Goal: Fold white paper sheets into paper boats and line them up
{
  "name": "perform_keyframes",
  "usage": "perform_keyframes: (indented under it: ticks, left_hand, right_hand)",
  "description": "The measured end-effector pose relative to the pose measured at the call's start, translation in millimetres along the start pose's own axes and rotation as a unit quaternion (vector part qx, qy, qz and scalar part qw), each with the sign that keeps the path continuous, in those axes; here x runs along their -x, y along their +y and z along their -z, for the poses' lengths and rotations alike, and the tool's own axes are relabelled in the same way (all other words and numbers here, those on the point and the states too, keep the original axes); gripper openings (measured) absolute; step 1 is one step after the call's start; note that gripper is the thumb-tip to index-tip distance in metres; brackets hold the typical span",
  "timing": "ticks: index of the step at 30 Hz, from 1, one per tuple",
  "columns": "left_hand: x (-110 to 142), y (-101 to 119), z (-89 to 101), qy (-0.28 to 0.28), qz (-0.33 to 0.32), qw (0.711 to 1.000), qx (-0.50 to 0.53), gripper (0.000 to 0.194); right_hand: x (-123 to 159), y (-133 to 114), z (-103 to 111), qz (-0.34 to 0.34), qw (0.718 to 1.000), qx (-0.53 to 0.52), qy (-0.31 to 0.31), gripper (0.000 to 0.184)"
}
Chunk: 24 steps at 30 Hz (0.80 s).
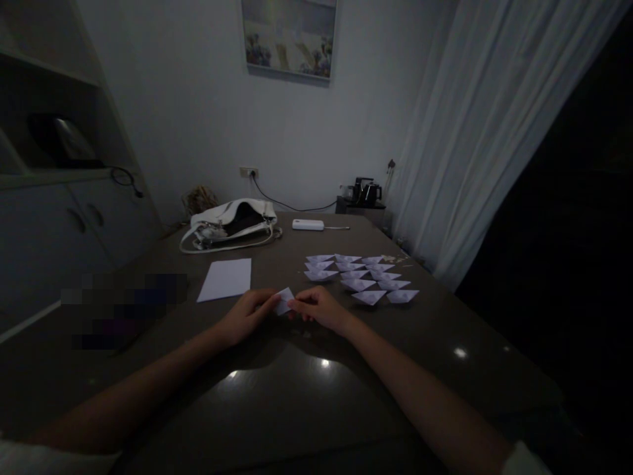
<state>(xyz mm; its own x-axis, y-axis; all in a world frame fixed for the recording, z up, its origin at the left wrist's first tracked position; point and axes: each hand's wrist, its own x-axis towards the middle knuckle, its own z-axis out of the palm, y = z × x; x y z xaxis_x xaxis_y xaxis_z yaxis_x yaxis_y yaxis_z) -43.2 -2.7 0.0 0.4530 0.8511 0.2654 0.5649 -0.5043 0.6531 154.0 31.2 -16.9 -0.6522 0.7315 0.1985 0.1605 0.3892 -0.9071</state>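
A small folded piece of white paper (284,301) is held between both hands, just above the dark table. My left hand (248,315) pinches its left side between thumb and fingers. On the paper's right edge, my right hand (321,309) closes thumb and fingertips. Several white paper boats (357,284) stand in rows to the right of my right hand. Beyond my left hand lies a stack of white paper sheets (226,278), flat on the table.
A white handbag (232,221) sits at the table's far left, with a white power bank (308,225) and short cable right of it. Small scraps (394,258) lie behind the boats. The glossy tabletop (297,402) ends along a right edge near the curtain (445,119).
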Motion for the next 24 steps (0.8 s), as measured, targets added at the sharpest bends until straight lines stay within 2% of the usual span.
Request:
perform_keyframes:
  ticks: [7,14,24]
  left_hand:
    - [0.2,-1.2,-1.9,-0.01,-0.006,1.0,0.013,0.049]
    - [0.0,-6.2,-4.4,-0.045,0.011,0.998,0.036,0.049]
    - [-0.4,-4.6,-4.0,-0.03,0.031,0.998,0.043,0.05]
  right_hand:
    - [-1.1,6.5,-2.6,-0.003,1.0,-0.012,0.005,0.045]
    - [-0.8,5.6,-0.8,0.016,1.0,0.005,-0.003,0.043]
    - [0.1,3.5,0.6,0.026,0.999,0.022,-0.001,0.04]
